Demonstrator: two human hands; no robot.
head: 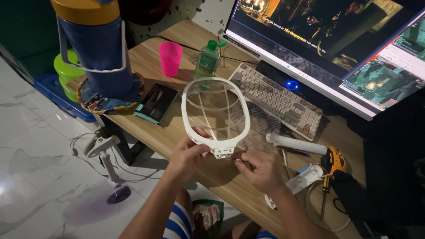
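Holding a white frame (pixel 215 113) above the desk (pixel 146 62) edge | our left hand (pixel 188 152) grips its lower rim | our right hand (pixel 261 170) pinches near its base tab | keyboard (pixel 279 97) just behind

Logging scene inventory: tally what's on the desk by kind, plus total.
Swatter head frame, held by left hand and right hand: 1
White handle pieces: 2
Screwdriver: 1
Pink cup: 1
Green bottle: 1
Keyboard: 1
Monitor: 1
Dark flat box: 1
Blue jug: 1
Total: 10
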